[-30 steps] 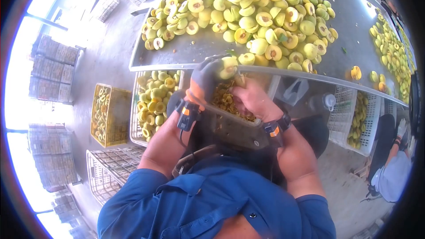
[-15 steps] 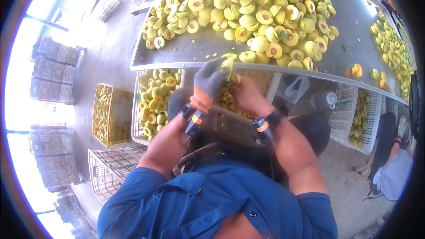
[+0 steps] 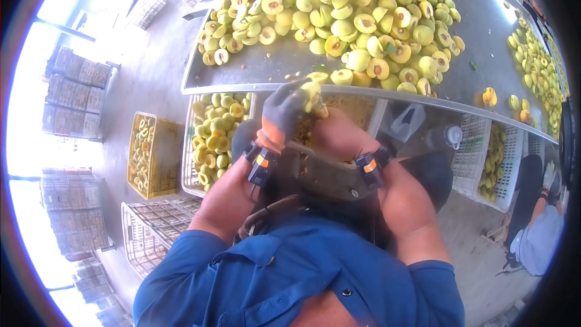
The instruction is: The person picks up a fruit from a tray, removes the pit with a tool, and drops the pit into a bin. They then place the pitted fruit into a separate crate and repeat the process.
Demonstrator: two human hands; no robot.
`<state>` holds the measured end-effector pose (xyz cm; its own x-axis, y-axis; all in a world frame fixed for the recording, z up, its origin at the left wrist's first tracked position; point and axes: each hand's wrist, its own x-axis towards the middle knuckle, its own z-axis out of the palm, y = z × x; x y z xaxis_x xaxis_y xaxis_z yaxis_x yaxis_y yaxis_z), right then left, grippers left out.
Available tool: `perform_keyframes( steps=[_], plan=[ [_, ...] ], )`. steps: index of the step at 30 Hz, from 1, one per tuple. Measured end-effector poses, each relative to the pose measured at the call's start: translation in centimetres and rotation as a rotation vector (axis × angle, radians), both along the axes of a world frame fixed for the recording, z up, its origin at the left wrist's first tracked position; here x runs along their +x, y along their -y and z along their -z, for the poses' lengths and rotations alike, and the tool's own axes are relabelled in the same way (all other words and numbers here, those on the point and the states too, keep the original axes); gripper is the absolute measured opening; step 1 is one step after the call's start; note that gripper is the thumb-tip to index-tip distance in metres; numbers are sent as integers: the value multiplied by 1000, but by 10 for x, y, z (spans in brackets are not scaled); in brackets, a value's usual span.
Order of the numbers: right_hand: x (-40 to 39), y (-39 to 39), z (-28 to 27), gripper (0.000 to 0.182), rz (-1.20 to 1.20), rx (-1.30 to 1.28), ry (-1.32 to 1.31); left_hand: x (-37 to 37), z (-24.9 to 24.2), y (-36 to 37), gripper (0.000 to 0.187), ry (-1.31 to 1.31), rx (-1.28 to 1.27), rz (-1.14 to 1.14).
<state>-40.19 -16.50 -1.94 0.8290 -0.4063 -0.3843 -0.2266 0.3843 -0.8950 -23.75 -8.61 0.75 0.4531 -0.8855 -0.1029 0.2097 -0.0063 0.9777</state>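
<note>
My left hand, in a grey glove with an orange cuff, is closed round a yellow-green peach half just in front of the table edge. Close against that fruit, my bare right hand has its fingers curled in. Something small and pale shows at its fingertips, too blurred to name. Below both hands stands a crate with small yellow-brown pieces in it, partly hidden by my hands. A big heap of halved peaches, several with brown pits showing, lies on the metal table ahead.
On my left are a white crate of peach halves, a yellow crate and an empty-looking white crate. A plastic bag, a clear jug and another white crate stand right. A co-worker sits far right.
My right hand has turned and shifted slightly to the right and down beside the peach half. The peach half has tilted a little in my left hand, which stays nearly in place.
</note>
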Motion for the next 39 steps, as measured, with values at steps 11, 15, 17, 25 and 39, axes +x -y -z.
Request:
perform_keyframes(
  steps=[11,15,17,25,39],
  plan=[
    [3,-19,2,19,29,-376,91,12,51,16,40,1037,-17,-176],
    [12,-25,27,21,71,-424,130,8,59,19,32,1104,72,-219],
    [13,-33,26,21,88,-464,144,3,58,18,31,913,148,-222],
    [-13,-32,-23,21,-202,514,124,15,32,6,28,915,-350,174],
    [5,-58,-21,15,-104,-397,153,34,77,-11,31,290,41,110]
  ],
)
